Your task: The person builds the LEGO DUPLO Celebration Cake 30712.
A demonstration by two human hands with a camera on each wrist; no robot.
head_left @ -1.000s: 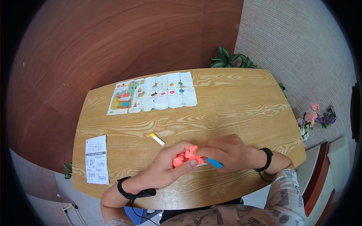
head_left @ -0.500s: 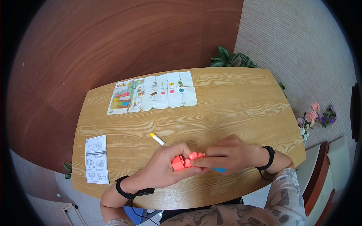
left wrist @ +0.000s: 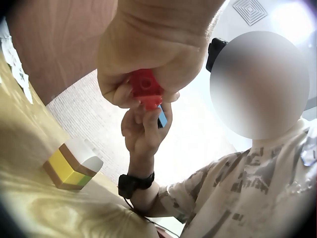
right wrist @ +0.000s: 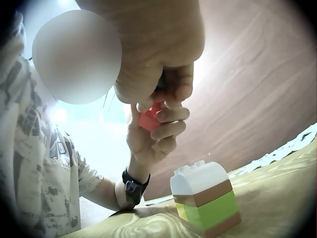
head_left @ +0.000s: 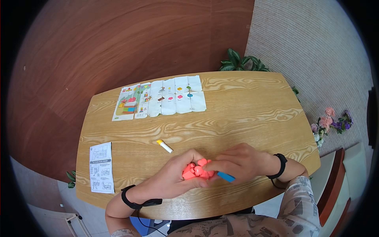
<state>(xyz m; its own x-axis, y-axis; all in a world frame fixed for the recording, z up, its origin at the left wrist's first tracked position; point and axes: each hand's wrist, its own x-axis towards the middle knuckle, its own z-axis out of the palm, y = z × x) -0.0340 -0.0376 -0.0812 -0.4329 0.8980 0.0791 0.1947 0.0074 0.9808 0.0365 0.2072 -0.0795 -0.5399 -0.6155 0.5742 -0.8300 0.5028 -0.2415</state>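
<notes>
In the head view, my left hand (head_left: 175, 175) grips coral-pink toy bricks (head_left: 189, 171), among them a flower-shaped piece with rounded petals. My right hand (head_left: 239, 164) meets it from the right, its fingertips at the petals. A flat blue piece (head_left: 226, 177) sticks out from under the curled fingers of that right hand. Seen from the left wrist, the underside of a red-looking brick (left wrist: 144, 83) shows between the left fingers, and the blue piece (left wrist: 162, 117) lies within the right hand. The right wrist view shows the left fingers wrapped around the brick (right wrist: 149, 119).
Below the hands stands a brick stack (right wrist: 205, 198) with a white rounded top, hidden in the head view. A white stick with a yellow tip (head_left: 165, 146) lies beyond the hands. An unfolded picture sheet (head_left: 158, 98) and a printed leaflet (head_left: 101, 168) lie on the wooden table (head_left: 244, 114).
The right fingertips have moved left onto the flower-shaped piece, covering part of its petals, and the pink bricks have turned slightly. The blue piece dipped out of sight partly, then shows more again.
</notes>
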